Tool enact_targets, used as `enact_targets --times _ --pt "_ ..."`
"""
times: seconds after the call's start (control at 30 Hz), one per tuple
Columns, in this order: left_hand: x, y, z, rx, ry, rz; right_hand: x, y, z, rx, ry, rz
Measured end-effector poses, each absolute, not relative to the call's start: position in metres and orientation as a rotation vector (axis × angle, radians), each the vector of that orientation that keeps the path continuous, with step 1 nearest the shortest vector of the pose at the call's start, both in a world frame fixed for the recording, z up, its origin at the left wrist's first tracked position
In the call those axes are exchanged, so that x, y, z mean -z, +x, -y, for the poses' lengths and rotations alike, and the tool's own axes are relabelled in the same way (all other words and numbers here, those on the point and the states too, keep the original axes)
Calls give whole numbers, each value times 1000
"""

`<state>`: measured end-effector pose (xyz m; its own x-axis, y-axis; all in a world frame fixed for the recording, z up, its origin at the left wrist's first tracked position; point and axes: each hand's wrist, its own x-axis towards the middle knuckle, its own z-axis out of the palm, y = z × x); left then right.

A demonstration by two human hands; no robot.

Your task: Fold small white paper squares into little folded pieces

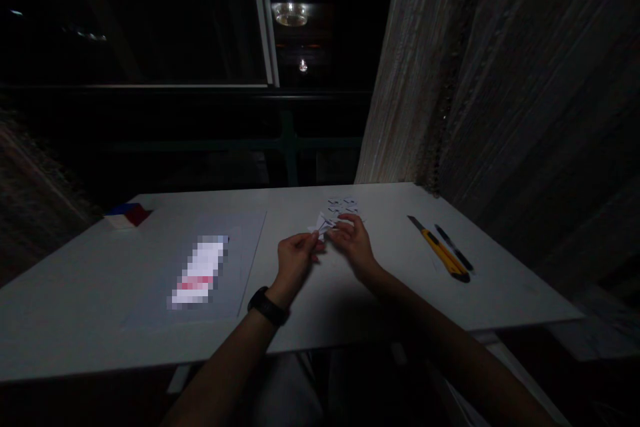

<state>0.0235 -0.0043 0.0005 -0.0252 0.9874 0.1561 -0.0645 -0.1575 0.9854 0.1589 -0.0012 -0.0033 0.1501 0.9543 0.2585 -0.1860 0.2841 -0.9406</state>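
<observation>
Over the middle of the table, my left hand (297, 257) pinches a small piece of folded white paper (321, 221) between thumb and fingers. A black band circles that wrist. My right hand (356, 247) meets the paper from the right, its fingers curled around that edge; its fingertips are partly hard to make out in the dim light. Just behind the hands lies a white sheet with several small dark drawings (343, 202), partly covered by my right fingers.
The white table (380, 320) bears a yellow utility knife (440, 250) and a dark pen (454, 248) on the right. Left are pale sheets (253, 250) under a bright blurred-out phone-like object (200, 270), and a coloured cube (127, 215). Curtains (400, 67) flank the dark window.
</observation>
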Motion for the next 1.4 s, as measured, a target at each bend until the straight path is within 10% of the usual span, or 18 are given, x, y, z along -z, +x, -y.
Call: enact_targets --times 1.4 --pt "2 27 6 -1433 1232 -1036 -29 138 -21 -1142 -940 817"
